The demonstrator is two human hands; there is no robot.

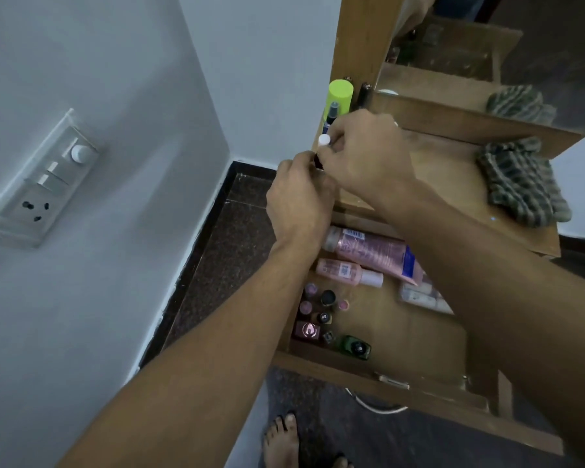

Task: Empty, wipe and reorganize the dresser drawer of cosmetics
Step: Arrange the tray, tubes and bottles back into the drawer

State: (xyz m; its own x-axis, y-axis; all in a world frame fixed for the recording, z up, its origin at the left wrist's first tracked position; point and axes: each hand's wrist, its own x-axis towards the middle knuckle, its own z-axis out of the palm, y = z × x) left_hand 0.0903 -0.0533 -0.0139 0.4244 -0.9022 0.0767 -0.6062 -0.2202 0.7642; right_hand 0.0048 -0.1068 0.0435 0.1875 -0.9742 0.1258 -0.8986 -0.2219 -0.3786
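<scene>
On the far left wall sits a switch panel point(41, 177) with a round dial, two rocker switches and a socket. Dark speckled floor point(223, 251) runs along the skirting towards the wooden dresser point(362, 35).

Above the dresser's left corner the left hand point(299, 197) has its fingers curled, and its tips pinch a small dark item point(318, 162), most of which is hidden. Just right of it, touching or nearly so, the right hand point(368, 153) reaches across with bent fingers that pinch a small white-capped item point(324, 140); what lies under the cap is covered. Behind these hands, against the dresser's upright, stand a lime-green capped container point(340, 96) and a slim blue spray bottle point(331, 116).

Below the hands the drawer point(402, 332) is pulled open. It holds a large pink tube point(372, 251) lying on its side at the back, with a smaller pink bottle point(345, 271) just in front of it. A cluster of small bottles point(318, 312) stands in the left front corner, and a green bottle point(357, 347) lies beside them. Pale packets further right are partly hidden by the right forearm.

On the dresser top point(453, 177), well to the right, lies a crumpled striped cloth point(520, 184), doubled in the mirror point(487, 62) behind it. A bare foot point(282, 437) shows on the floor below the drawer.
</scene>
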